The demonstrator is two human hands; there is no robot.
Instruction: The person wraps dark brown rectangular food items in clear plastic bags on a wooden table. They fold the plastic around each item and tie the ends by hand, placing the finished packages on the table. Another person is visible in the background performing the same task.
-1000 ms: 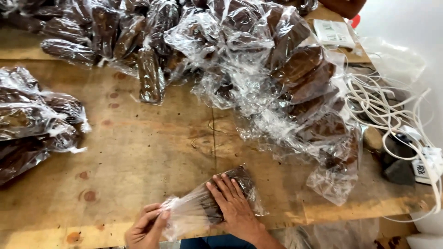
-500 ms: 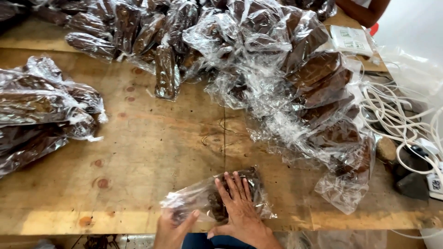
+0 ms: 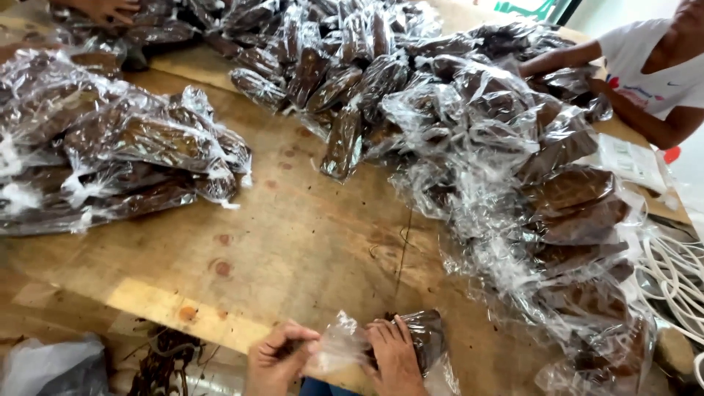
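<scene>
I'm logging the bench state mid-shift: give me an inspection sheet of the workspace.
Surface: bare plywood table, stained, knots showing.
Job's things: clear bag with a brown piece, at the near edge.
Clutter: bagged pile at left; larger bagged heap across the back and right.
Grippers: left hand pinches the bag's loose end; right hand presses flat on the bag.
Cables: white cords at far right.
Surroundings: another person's arm at the heap, top right.

Clear-wrapped brown pkgs: one at table's near edge (image 3: 422, 337), piles left (image 3: 110, 161) & right (image 3: 528, 191).
</scene>
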